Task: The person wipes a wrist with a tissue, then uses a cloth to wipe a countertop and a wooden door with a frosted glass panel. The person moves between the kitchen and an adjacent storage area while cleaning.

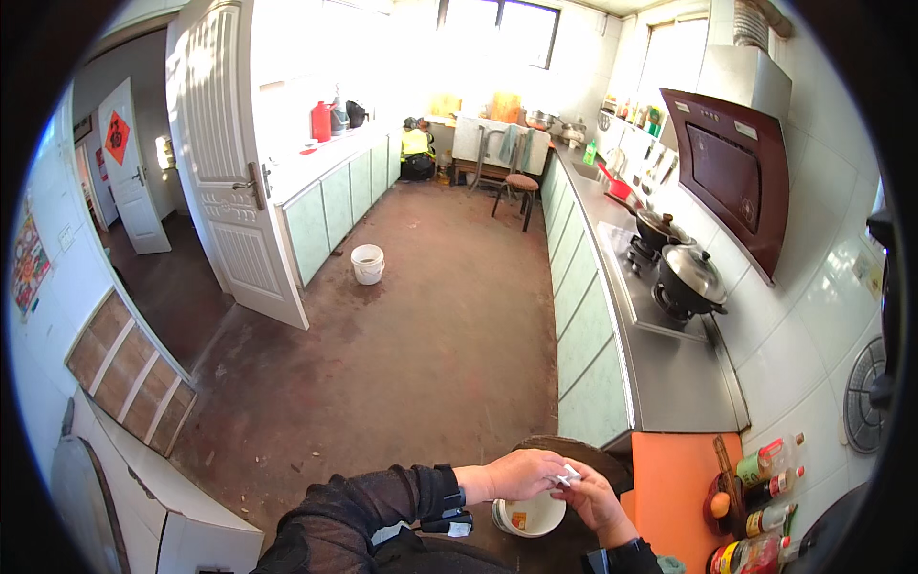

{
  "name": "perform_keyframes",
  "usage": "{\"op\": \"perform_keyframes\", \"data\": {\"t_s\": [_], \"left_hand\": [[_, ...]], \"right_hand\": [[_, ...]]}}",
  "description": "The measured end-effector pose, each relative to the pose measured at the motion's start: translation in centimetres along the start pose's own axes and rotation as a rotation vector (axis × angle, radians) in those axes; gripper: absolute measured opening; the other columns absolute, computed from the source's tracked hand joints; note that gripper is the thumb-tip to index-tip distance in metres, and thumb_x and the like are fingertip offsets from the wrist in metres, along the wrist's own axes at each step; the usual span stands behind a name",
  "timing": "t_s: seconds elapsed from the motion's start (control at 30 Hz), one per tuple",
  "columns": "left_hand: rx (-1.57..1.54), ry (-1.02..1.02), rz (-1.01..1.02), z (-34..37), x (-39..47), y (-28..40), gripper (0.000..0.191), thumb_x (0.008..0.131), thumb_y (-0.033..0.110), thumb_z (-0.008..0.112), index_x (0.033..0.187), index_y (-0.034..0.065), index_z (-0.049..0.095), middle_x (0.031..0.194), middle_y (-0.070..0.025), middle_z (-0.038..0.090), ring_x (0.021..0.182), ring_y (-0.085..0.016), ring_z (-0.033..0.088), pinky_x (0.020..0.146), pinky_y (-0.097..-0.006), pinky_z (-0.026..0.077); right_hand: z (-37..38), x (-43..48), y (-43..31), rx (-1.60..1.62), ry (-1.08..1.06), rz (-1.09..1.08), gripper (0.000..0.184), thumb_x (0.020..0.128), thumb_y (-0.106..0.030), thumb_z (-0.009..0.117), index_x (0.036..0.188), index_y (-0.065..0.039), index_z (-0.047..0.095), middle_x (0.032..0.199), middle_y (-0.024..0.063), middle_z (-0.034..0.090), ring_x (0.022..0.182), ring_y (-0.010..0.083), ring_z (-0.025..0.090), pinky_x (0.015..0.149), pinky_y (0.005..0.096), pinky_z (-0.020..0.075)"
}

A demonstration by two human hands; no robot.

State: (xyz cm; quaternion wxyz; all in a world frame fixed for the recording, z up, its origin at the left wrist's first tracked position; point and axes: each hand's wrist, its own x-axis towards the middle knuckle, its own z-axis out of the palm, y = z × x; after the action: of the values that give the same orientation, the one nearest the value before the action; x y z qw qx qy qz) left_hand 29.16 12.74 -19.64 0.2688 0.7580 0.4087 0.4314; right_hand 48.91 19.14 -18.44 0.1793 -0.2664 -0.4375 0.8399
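Both of my hands meet low in the picture, above a white plastic bucket (pixel 529 516) that has a small orange label inside. A small white item (pixel 569 475), too small to tell exactly, is pinched between the fingers. My left hand (pixel 523 475) comes in from the left, its fingertips on the item. My right hand (pixel 597 502) holds it from the right with thumb and fingers. Dark sleeves and wrist straps cover both forearms. Behind the bucket shows a dark round surface (pixel 588 453), partly hidden by the hands.
At right, an orange surface (pixel 667 473) bears bottles (pixel 771 459) beside the steel counter (pixel 681 402). A lidded pot (pixel 692 276) stands on the gas stove. Another white bucket (pixel 367 264) is on the floor near the open door (pixel 237 172). A stool (pixel 521 184) stands farther back.
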Motion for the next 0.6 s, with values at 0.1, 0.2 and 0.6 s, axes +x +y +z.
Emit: {"op": "perform_keyframes", "data": {"t_s": [0.1, 0.2, 0.6], "left_hand": [[0.024, 0.003, -0.177, -1.3, -1.0, -1.2, 0.024, 0.081, 0.011, 0.063, 0.103, 0.0042, 0.064, 0.103, -0.0141, 0.062, 0.098, -0.03, 0.059, 0.084, -0.0372, 0.049], [-0.144, -0.015, -0.346, -2.0, -1.6, -1.6, 0.022, 0.083, 0.014, 0.063, 0.102, 0.0029, 0.063, 0.097, -0.014, 0.065, 0.088, -0.023, 0.064, 0.075, -0.0338, 0.051], [-0.147, -0.364, -0.519, -6.5, -6.6, -2.5, 0.026, 0.087, 0.021, 0.06, 0.108, 0.0076, 0.06, 0.086, -0.0086, 0.066, 0.077, -0.019, 0.064, 0.069, -0.0338, 0.05]], "right_hand": [[1.8, -0.3, 0.0, -0.265, -0.023, -0.027, 0.062, 0.085, -0.01, 0.062, 0.14, -0.002, 0.033, 0.128, 0.0123, 0.051, 0.111, 0.0225, 0.057, 0.088, 0.0324, 0.0494], [4.0, 0.4, 0.7, -0.438, 0.026, -0.116, 0.057, 0.084, -0.011, 0.067, 0.134, -0.001, 0.043, 0.119, 0.0097, 0.059, 0.101, 0.0159, 0.061, 0.083, 0.0286, 0.0497], [-1.6, 2.3, 8.0, -1.398, -0.005, 0.141, 0.026, 0.081, -0.017, 0.066, 0.102, -0.003, 0.067, 0.077, 0.0031, 0.067, 0.072, 0.011, 0.062, 0.068, 0.0284, 0.0504]]}}
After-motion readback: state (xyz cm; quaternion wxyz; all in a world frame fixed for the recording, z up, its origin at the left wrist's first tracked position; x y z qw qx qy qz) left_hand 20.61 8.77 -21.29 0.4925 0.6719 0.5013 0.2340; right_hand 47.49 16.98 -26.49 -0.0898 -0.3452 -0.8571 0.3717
